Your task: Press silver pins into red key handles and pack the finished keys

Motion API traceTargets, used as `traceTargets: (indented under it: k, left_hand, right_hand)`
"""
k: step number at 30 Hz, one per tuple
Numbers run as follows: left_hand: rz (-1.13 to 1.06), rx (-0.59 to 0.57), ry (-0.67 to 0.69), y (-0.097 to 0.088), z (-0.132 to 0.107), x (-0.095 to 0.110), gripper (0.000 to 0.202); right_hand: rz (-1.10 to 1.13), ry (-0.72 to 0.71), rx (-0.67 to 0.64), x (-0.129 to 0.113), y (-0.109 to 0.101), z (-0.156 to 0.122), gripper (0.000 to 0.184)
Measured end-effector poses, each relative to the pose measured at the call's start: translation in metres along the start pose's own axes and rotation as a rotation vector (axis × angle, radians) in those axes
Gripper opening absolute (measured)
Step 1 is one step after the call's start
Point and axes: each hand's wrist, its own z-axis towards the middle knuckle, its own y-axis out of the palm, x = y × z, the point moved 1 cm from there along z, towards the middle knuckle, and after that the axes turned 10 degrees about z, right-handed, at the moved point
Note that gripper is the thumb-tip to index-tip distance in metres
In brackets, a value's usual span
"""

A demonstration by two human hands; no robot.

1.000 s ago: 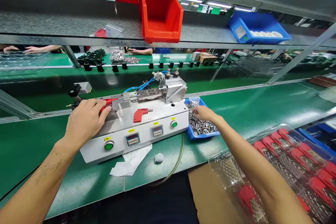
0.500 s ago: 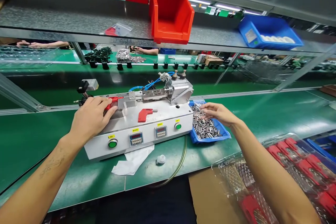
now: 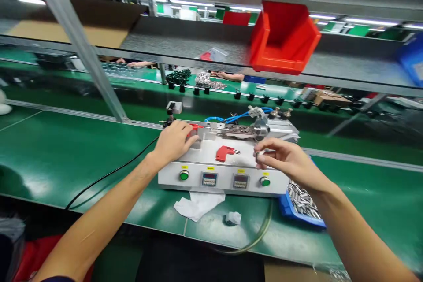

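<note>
My left hand [image 3: 175, 141] grips a red plastic piece [image 3: 195, 128] at the left end of the machine's fixture, and its fingers cover most of the piece. Between the fingertips of my right hand [image 3: 284, 158] is a small metal cylinder [image 3: 256, 156], held above the right part of the white bench machine [image 3: 194, 169]. A second red piece, a pistol-shaped handle [image 3: 224, 153] with a metal shank, lies on the machine's top plate between my hands. Under my right forearm, a blue bin [image 3: 286, 207] holds many metal cylinders [image 3: 301, 198], partly hidden.
White cloth [image 3: 198, 206] and a crumpled white wad [image 3: 233, 218] lie before the machine, beside a clear hose [image 3: 262, 229]. A red bin [image 3: 280, 59] sits on the overhead shelf [image 3: 198, 39]. Slanted metal post [image 3: 82, 48] at left. Other people's hands [image 3: 228, 76] show across the bench.
My right hand has left the blue bin and come left over the machine, carrying a small metal cylinder. My left hand stays at the red piece. The view has swung left.
</note>
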Motion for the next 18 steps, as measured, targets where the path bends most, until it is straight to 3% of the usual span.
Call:
traceTargets:
  k: [4,8,14,18]
  left_hand:
    - [-0.016,-0.019,-0.034,-0.002,0.005,0.0,0.023]
    - [-0.014,-0.033,-0.051,-0.007,0.009,0.002,0.025]
    - [0.071,-0.052,-0.049,-0.014,0.016,0.0,0.034]
    - [0.094,-0.03,-0.01,-0.007,0.024,-0.009,0.045]
  right_hand:
    - [-0.279,-0.343,0.036,-0.007,0.056,0.074,0.015]
    - [-0.584,-0.47,0.114,0.004,0.089,0.134,0.017]
    - [-0.765,-0.561,0.041,0.017,0.093,0.151,0.023]
    - [-0.902,-0.58,0.09,0.026,0.087,0.166,0.029]
